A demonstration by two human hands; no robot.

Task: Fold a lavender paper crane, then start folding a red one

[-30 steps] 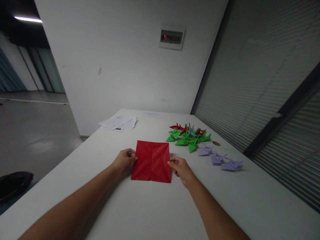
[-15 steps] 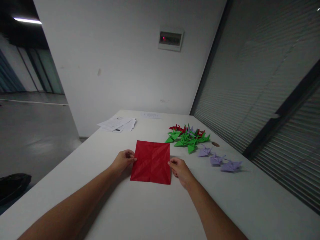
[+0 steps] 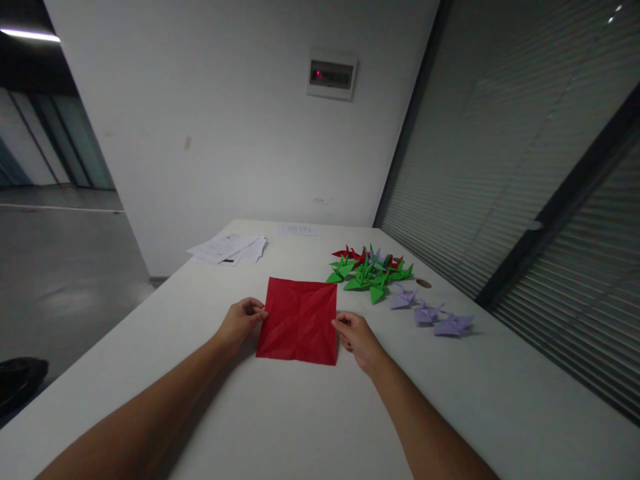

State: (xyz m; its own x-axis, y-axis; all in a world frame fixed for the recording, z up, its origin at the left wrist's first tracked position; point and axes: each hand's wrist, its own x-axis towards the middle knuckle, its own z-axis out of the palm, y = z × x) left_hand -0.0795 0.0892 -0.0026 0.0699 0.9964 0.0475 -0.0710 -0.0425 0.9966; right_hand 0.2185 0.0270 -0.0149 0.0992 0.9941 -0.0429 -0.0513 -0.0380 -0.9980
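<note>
A square sheet of red origami paper (image 3: 298,321) with crossing crease lines is held unfolded just over the white table. My left hand (image 3: 240,325) pinches its left edge between thumb and fingers. On the opposite side, my right hand (image 3: 356,339) grips the right edge the same way. Beyond my right hand lies a heap of folded paper cranes, with green cranes (image 3: 369,275) in front and red cranes (image 3: 349,253) behind. Three lilac paper cranes (image 3: 426,313) stand in a slanting row to the right of the heap.
Loose printed papers (image 3: 230,249) lie at the table's far left, and another sheet (image 3: 298,230) is near the wall. A small brown disc (image 3: 423,283) sits by the cranes. Window blinds (image 3: 500,200) run along the right side. A dark rounded object (image 3: 23,383) is at the lower left.
The camera view has turned slightly, so the whole scene sits a little further left. Both hands keep hold of the red paper, which appears nearly unchanged.
</note>
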